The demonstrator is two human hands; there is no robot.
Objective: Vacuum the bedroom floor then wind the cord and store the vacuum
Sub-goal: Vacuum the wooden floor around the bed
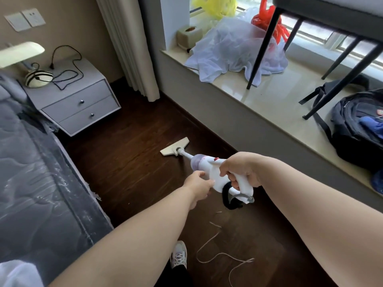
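Both hands hold the vacuum (209, 170) (right (241, 170) gripping, left (198, 184) touching).

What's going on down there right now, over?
Right hand grips white stick vacuum handle; left hand steadies its body. Flat cream floor head on dark wood floor. Loose white cord trails behind.

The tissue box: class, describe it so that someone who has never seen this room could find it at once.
Start at the window ledge that runs along the right side of the room. Follow it to its far left end, beside the curtain. There stands the tissue box, a small pale cube, the only hard, boxy thing next to the soft heap of white cloth and coloured bags.
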